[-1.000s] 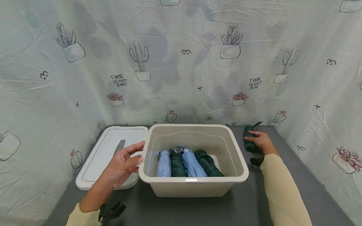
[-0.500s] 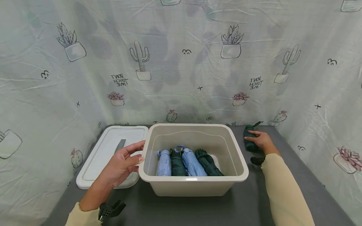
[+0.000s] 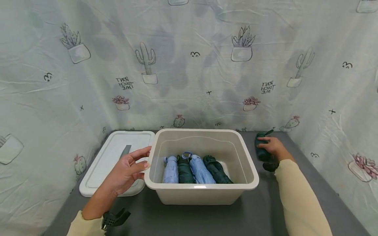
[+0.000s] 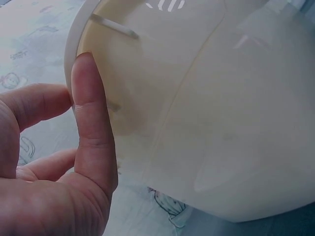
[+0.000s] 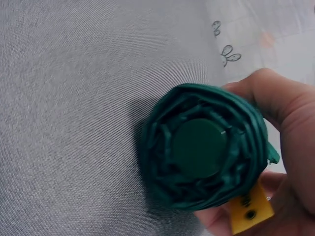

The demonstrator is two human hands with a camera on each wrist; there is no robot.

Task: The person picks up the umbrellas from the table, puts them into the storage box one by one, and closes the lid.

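Note:
My left hand (image 3: pixel 127 170) pinches the left rim of a beige plastic bin (image 3: pixel 203 196). In the left wrist view, a finger (image 4: pixel 93 132) presses along that rim from beneath while others touch its edge. Inside the bin lie two folded light-blue umbrellas, one at the left (image 3: pixel 171 170) and one in the middle (image 3: pixel 202 170). Two dark-green ones lie beside them, one between the blues (image 3: pixel 185 170) and one at the right (image 3: pixel 218 169). At the far right, my right hand (image 3: pixel 274 147) grips another folded green umbrella (image 5: pixel 199 147), its round end facing the right wrist camera.
A white lid (image 3: pixel 100 170) with a grey handle strip lies left of the bin, partly behind my left hand. A yellow tag (image 5: pixel 251 211) hangs by the gripped umbrella. The grey tabletop (image 3: pixel 189 219) ends at patterned curtains (image 3: pixel 189 65) on three sides.
The green umbrella in my right hand has shifted slightly toward me, and its strap has dipped a little. My left hand stays on the bin's rim.

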